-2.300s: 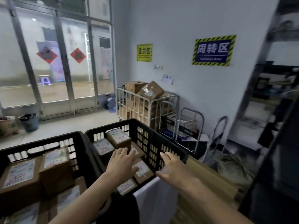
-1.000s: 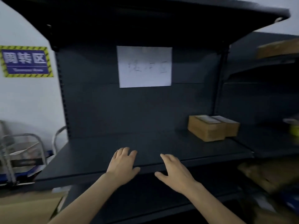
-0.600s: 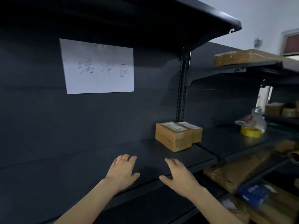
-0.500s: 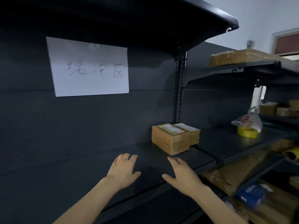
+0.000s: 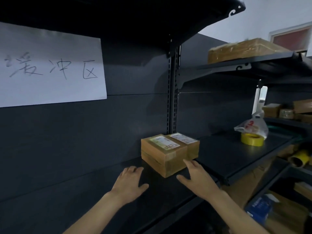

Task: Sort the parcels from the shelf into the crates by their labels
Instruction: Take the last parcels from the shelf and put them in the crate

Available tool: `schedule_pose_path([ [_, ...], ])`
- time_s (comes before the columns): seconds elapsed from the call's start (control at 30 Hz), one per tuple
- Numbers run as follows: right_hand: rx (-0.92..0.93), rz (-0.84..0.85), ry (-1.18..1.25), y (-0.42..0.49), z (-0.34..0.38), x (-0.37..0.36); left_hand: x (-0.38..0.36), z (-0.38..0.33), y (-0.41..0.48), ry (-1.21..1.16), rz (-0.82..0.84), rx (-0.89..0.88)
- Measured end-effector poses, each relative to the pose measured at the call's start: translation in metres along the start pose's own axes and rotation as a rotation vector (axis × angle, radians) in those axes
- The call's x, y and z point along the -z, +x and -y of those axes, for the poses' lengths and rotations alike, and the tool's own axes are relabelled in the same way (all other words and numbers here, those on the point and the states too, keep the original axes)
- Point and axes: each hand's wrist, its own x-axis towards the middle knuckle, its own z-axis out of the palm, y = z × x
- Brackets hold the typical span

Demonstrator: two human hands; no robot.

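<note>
Dark shelf (image 5: 104,188): 2 parcels (image 5: 166,153); both hands (image 5: 130,184) empty.

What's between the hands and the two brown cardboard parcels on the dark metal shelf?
Nothing visible. Left hand and right hand are open over the dark metal shelf, with the nearer brown cardboard parcel straight ahead and the second parcel beside it. Right fingertips overlap the nearer one's front face; contact unclear.

The dark grey metal shelf (image 5: 228,157) has a smooth, matt painted finish. The brown cardboard parcels (image 5: 168,152) carry glossy clear tape and paper labels. The handwritten white paper sheet (image 5: 50,68) looks matt; the yellow plastic tape roll (image 5: 252,139) is shiny.
</note>
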Motion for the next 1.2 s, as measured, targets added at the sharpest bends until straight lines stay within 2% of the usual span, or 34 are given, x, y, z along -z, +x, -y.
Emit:
schedule_pose_path([
  [0.13,0.025,0.01,0.022,0.035,-0.024,0.003,-0.008,-0.008,0.027,-0.068,-0.024,0.09],
  [0.27,0.031,0.042,0.058,0.069,-0.052,0.009,-0.015,-0.027,0.055,-0.271,-0.063,0.194],
  [0.33,0.029,0.047,0.109,0.085,-0.063,0.012,-0.019,-0.039,0.068,-0.418,-0.109,0.237],
  [0.47,0.059,0.099,0.266,0.113,-0.074,0.008,-0.02,-0.063,0.088,-0.882,-0.143,0.43],
  [0.63,0.075,0.139,0.39,0.127,-0.068,-0.008,-0.017,-0.078,0.102,-1.184,-0.154,0.533],
  [0.83,0.114,0.249,0.582,0.125,-0.057,-0.016,-0.021,-0.07,0.083,-1.216,-0.212,0.45],
  [1.03,0.303,0.248,0.688,0.114,-0.018,-0.023,-0.005,-0.044,0.043,-1.104,-0.34,0.3],
  [1.2,0.328,0.31,0.808,0.106,0.018,-0.038,0.011,-0.018,0.017,-0.991,-0.395,0.234],
])
